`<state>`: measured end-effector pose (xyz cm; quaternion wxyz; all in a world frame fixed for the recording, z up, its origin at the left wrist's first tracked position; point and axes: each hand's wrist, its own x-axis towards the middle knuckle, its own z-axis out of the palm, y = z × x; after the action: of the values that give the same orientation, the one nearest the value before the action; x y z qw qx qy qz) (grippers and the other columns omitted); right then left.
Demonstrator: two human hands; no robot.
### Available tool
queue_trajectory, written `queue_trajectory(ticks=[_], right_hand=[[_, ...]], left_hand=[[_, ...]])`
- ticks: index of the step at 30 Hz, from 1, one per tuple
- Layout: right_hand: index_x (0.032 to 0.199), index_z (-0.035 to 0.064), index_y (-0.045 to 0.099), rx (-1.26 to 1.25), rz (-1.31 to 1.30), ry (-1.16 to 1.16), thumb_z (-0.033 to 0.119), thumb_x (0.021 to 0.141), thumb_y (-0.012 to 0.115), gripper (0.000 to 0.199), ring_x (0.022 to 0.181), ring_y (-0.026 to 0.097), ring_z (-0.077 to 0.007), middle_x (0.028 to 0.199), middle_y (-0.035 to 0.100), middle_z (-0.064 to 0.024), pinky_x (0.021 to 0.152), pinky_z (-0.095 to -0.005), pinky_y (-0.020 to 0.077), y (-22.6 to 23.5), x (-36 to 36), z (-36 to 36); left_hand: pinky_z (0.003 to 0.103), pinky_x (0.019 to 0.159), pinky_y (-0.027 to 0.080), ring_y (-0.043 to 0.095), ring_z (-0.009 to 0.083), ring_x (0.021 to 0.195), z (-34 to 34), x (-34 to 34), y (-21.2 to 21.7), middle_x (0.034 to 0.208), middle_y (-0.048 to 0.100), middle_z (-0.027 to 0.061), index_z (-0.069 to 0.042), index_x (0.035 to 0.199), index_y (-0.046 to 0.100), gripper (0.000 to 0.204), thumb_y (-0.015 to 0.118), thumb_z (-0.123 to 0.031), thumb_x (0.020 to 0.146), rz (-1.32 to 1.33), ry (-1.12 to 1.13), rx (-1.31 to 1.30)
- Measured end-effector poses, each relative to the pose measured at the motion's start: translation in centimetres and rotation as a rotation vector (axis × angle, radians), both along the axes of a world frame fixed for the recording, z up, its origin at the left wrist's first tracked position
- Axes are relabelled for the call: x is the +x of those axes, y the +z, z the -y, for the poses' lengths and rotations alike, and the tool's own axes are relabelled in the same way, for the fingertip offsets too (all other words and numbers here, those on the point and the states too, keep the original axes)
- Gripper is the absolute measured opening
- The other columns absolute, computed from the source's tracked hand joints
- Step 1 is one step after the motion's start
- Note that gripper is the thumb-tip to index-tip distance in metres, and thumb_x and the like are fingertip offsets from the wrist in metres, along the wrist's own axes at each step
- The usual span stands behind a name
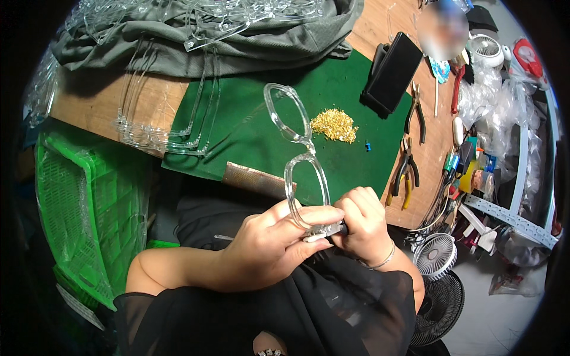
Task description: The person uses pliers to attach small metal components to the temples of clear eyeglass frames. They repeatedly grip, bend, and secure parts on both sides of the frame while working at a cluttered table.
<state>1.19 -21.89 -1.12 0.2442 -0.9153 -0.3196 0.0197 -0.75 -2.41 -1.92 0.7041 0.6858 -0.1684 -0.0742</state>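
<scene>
Hands met just off the near edge of the worktop, above my lap. My left hand [270,246] was closed on the lower lens rim of a clear plastic spectacle front [298,155], thumb laid across that rim, fingers curled beneath. My right hand [363,221] was fisted tight around a small dark tool [333,229], whose kind I could not tell, its tip touching the bottom corner of the same rim. Both forearms came in bent, the left from the lower left, the right wrist, wearing a thin bracelet [380,261], tucked in from the right.

The frame's long axis ran away from my grip, up and slightly leftward, so that the held lens opening lay nearest me and the free one stood farthest, over the green mat [249,127]. The left hand carried the frame; the right touched it only through the tool.

Beyond, near the mat's near edge, lay a brown file [252,178]. Toward the mat's far right sat a heap of small gold parts [334,124], and a black case [393,72] rested at its far right corner. Pliers [405,173] lay along the worktop's right edge. More clear frame fronts [169,113] were stacked at the mat's left edge, and a grey cloth [237,41] covered the far edge. A green crate [89,196] stood off the left side.
</scene>
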Motion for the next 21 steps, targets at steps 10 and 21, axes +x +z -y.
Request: queue_trajectory(ticks=[10, 21], right_hand=[[0.083, 0.0035, 0.053, 0.137, -0.153, -0.034, 0.016, 0.065, 0.073, 0.03, 0.071, 0.051, -0.028, 0.076, 0.052, -0.0093, 0.065, -0.0365, 0.0414, 1.9, 1.8, -0.8], [0.114, -0.0007, 0.044, 0.755, -0.652, -0.362, 0.0, 0.079, 0.056, 0.037, 0.105, 0.047, -0.0189, 0.108, 0.049, -0.0096, 0.094, -0.0299, 0.0347, -5.6, -0.6, 1.8]], left_hand=[[0.013, 0.054, 0.032, 0.039, -0.0024, 0.063, -1.3, 0.6, 0.9, 0.09, 0.048, 0.0006, -0.002, 0.13, 0.037, 0.06, 0.067, 0.002, 0.078, -0.466, -0.114, -0.449], [0.019, 0.056, 0.043, 0.05, 0.0064, 0.063, -2.0, 1.5, 3.5, 0.109, 0.053, 0.0087, 0.001, 0.133, 0.032, 0.055, 0.055, 0.003, 0.083, -0.689, -0.093, -0.592]])
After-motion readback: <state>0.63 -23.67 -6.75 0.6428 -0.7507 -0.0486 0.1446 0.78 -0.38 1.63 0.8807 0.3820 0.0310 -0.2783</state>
